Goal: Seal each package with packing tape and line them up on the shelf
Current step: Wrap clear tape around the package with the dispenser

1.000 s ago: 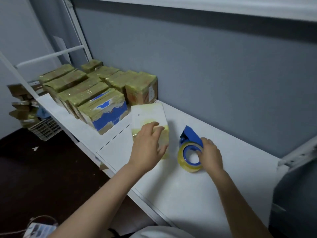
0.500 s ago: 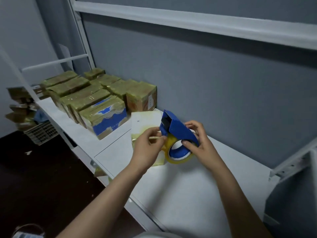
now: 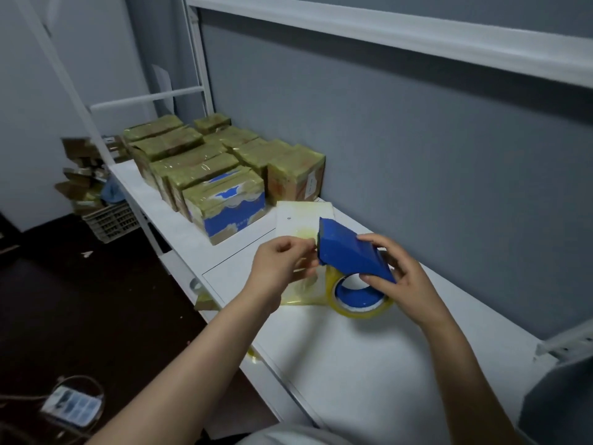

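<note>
My right hand point(image 3: 402, 285) grips a blue tape dispenser point(image 3: 348, 250) that carries a roll of clear yellowish tape point(image 3: 361, 305), held above the white shelf point(image 3: 369, 354). At the dispenser's front edge my left hand point(image 3: 279, 268) pinches what looks like the loose tape end. Behind both hands a white package point(image 3: 300, 218), partly wrapped in tape, lies flat on the shelf. Several tape-wrapped packages point(image 3: 205, 168) stand in rows at the shelf's far left, the nearest one blue and white point(image 3: 229, 211).
The grey wall runs along the back of the shelf, with an upper white shelf rail point(image 3: 385, 36) overhead. A basket point(image 3: 110, 220) and loose cardboard boxes point(image 3: 80, 175) sit on the dark floor at left. A metal bracket point(image 3: 564, 343) juts in at right.
My right hand picked the dispenser up off the shelf and tilted it. My left hand left the white package and moved to the dispenser's front edge.
</note>
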